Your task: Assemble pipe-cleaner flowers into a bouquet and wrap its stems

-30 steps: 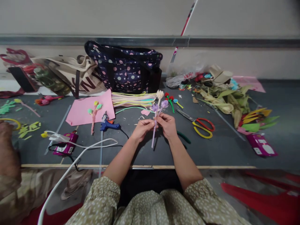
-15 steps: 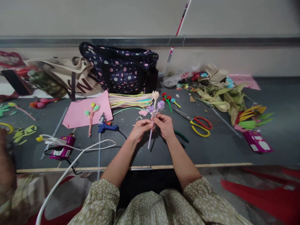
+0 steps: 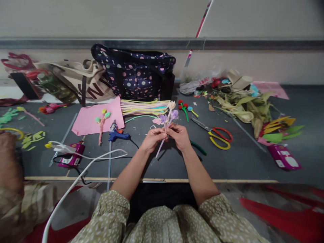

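Both my hands pinch the stem of a small pipe-cleaner flower sprig (image 3: 160, 148) above the table. Its two lilac blooms and one cream bloom fan out above my fingers, and the pale lilac stem slants down to the left. My left hand (image 3: 154, 139) is closed on the stem, with its thumb on top. My right hand (image 3: 179, 136) is closed on it too, its fingertips touching those of the left. Just beyond lies a row of loose pipe cleaners (image 3: 144, 107). Green-handled pliers (image 3: 198, 147) lie partly hidden by my right hand.
A blue glue gun (image 3: 118, 135) with a cord and a pink sheet (image 3: 83, 119) bearing a pipe-cleaner sprig (image 3: 101, 126) lie left. Scissors (image 3: 211, 131) and corn husks (image 3: 240, 106) lie right. A dotted bag (image 3: 136, 74) stands behind. Another person's hand (image 3: 8, 152) is far left.
The sprig's lower stem has swung a little to the left in my fingers. The whole view has shifted slightly. Both hands keep their pinch.
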`<state>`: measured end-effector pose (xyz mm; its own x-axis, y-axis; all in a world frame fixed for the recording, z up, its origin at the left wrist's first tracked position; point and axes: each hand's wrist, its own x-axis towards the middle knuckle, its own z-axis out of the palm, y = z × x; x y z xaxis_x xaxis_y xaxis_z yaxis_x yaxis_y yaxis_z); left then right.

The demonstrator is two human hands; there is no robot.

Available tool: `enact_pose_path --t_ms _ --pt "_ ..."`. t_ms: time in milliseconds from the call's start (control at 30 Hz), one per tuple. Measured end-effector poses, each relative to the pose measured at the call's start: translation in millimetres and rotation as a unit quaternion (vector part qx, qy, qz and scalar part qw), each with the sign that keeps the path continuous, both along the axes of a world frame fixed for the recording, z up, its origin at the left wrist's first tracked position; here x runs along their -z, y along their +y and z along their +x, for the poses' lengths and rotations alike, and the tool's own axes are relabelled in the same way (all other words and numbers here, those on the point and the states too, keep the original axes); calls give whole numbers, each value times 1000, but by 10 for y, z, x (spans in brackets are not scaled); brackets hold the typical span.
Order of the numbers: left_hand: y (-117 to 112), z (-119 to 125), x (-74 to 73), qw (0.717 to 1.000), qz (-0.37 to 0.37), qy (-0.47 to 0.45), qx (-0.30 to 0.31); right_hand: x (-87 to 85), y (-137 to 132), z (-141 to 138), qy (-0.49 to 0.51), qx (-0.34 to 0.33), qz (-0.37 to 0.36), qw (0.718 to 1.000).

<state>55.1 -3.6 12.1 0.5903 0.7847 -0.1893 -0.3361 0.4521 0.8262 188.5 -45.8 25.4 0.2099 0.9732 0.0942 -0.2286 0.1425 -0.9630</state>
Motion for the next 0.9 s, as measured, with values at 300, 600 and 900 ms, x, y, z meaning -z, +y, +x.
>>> enact_pose_path --t_ms 300,600,900 --pt "-13 22 53 997 66 19 -41 74 -1 52 -50 32 53 997" --pt "-9 -15 30 998 55 -8 -20 70 -24 45 -79 49 59 994" --pt "-14 23 82 997 46 -33 -50 48 -38 3 -68 45 73 994"
